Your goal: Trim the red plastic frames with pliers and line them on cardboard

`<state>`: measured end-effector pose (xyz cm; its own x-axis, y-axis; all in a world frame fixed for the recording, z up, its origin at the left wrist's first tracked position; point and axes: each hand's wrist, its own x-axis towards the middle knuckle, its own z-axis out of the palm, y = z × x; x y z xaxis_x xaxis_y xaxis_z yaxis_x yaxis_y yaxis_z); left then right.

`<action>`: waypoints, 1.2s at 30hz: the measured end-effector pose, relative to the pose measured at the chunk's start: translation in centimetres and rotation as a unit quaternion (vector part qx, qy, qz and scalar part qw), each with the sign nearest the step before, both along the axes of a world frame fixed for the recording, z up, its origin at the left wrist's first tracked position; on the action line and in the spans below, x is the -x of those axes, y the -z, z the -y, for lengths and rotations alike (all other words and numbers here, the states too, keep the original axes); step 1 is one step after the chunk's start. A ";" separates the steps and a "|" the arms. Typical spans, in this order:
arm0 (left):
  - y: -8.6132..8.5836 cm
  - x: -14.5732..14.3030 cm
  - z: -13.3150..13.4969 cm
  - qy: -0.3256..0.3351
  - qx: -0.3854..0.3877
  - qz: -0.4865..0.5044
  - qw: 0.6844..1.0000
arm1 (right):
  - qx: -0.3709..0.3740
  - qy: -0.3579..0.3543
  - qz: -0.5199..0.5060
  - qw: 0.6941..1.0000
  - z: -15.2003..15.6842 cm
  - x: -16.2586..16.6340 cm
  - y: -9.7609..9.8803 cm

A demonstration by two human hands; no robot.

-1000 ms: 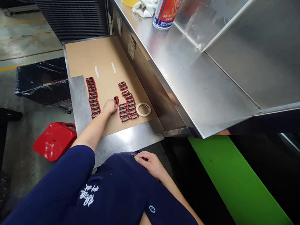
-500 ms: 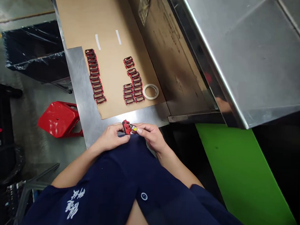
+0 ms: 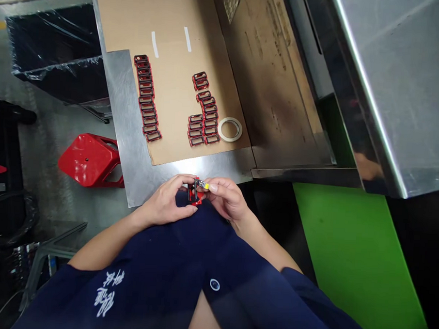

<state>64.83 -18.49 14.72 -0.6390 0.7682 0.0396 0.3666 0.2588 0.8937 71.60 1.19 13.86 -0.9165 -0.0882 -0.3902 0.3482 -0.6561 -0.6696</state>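
One red frame [image 3: 195,192] held above the lap, left hand [image 3: 163,201] with fingers curled around it, right hand [image 3: 227,200] pinching a yellow-tipped piece [image 3: 204,185] against it; other frames [image 3: 145,100] lie in rows on a cardboard sheet [image 3: 171,109].

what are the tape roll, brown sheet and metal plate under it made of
The tape roll looks like paper masking tape, with a dull cream surface. The brown sheet seems to be cardboard, matte and plain. The metal plate looks like stainless steel, with a scratched grey sheen.
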 end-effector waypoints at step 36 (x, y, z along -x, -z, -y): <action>0.0 0.1 0.7 0.047 -0.114 -0.091 0.988 | -0.628 -0.062 -0.368 0.683 -1.2 -3.4 -5.6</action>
